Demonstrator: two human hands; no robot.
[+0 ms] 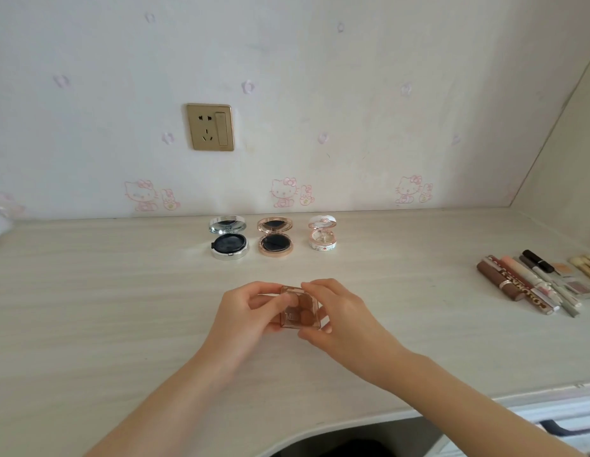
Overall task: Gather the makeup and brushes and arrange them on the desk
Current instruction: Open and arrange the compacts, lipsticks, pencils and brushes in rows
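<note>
Single view, head cam; no 2nd view, so no overlap. Worn on person's head, looks fwd + down across desk (89,291) at back wall (320,61). Socket (210,127) on that wall sits upper left of centre, nearly square-on to cam. Wide angle: desk front edge curves, well below socket. Close range: forearms (175,400) enter from bottom edge, below socket. Side wall (564,179) slants in far right of socket.
</note>
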